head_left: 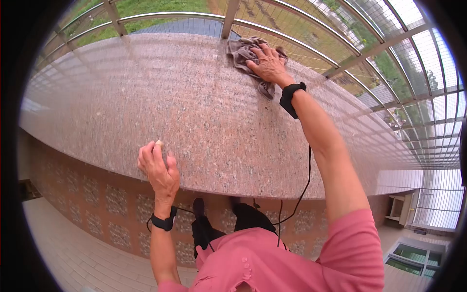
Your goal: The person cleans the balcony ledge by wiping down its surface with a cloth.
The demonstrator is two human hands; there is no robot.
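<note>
Here's the right hand (267,63) up at the far edge of the worktop (189,112), right of its middle, lying on the cloth (241,51), fingers splayed over it. The cloth is brown, patterned and bunched up; the hand covers much of it, and how it's folded underneath can't be seen. One loose end pokes out toward the near edge, below the palm. Railing (230,17) runs just beyond, along that far edge.

Over to the left hand (159,170), above the near edge, left of middle! Fingers half curled, close together, thumb a little apart. There's a small pale thing (159,143) at one fingertip, too small to name, and whether the hand grips it I can't tell. Nor can I tell if those fingers touch the stone.

Black bands on both wrists, right (290,100) and left (164,222), their details hard to make out. A black cable (309,170) comes out from behind the right forearm and crosses the near edge. Down below, the pink shirt (258,263) is cut off by the frame.
</note>
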